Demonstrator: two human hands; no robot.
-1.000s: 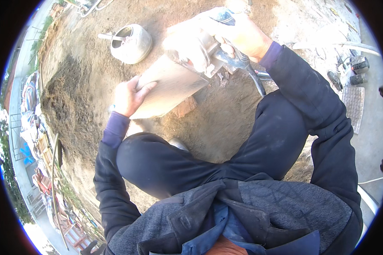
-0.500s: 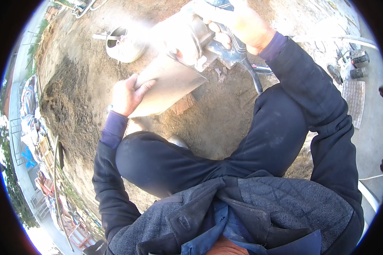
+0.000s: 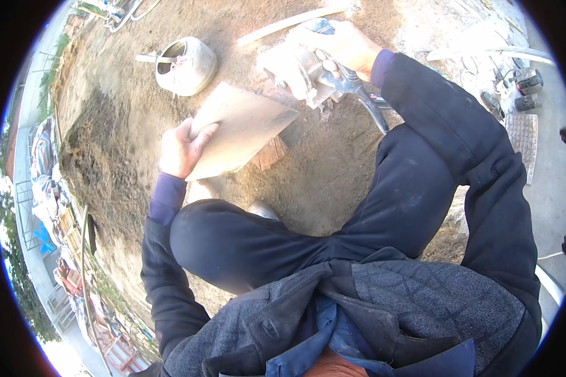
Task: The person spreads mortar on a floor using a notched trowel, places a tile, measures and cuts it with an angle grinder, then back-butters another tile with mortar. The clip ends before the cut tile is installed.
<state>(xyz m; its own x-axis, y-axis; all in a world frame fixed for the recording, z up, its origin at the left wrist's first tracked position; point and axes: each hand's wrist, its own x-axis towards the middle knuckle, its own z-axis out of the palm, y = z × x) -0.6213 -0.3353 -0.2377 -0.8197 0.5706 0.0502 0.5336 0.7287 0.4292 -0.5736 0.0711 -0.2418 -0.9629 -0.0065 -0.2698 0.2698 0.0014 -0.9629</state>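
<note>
My left hand (image 3: 183, 147) grips the left edge of a pale square tile (image 3: 244, 125), thumb on top and fingers curled under. The tile is tilted above a reddish brick (image 3: 270, 154), which shows partly from beneath its right side. To the right, my right hand (image 3: 348, 49) is closed round the dark blue body of a handheld power cutter (image 3: 302, 70). The cutter's metal guard and base plate face the tile, with a gap between them. Its blade cannot be made out in the glare. A thick dark cord sleeve runs back from it toward my right knee.
A dusty round metal kettle (image 3: 196, 68) stands on the bare earth beyond the tile. One pale hose (image 3: 289, 25) lies past the cutter, another white hose (image 3: 493, 56) at right. Dark cylindrical items (image 3: 528, 85) and a patterned grey slab (image 3: 522, 143) lie further right.
The cutter in my right hand has come off the tile's far right edge, and a gap now shows between them. The bright dust haze over the kettle and tile has thinned. My left hand keeps its hold.
</note>
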